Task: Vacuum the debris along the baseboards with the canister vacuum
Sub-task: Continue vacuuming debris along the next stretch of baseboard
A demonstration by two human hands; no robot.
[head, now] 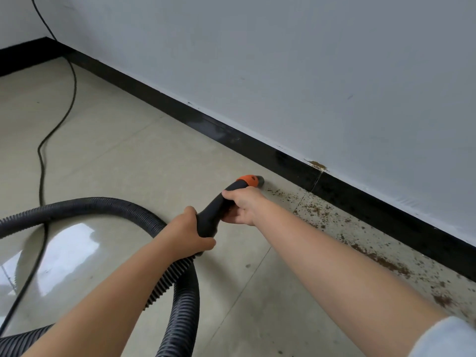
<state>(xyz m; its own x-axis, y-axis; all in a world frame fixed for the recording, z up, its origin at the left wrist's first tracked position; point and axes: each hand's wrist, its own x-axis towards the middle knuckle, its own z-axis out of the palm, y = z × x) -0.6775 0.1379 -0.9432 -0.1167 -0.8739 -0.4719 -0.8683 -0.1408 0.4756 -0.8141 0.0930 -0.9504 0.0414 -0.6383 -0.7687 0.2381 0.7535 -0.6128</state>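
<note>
Black handle (217, 210) gripped by both hands: left (188, 233); right (243, 206).

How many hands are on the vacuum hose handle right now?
2: the left hand grips the handle's rear end by the ribbed hose; the right hand grips it nearer the orange nozzle.

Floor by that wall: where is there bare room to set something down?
Bare tile lies between the power cord and the baseboard, left of the nozzle. Right of it, debris lines the baseboard. The hose loop and both hands crowd the near floor.
</note>
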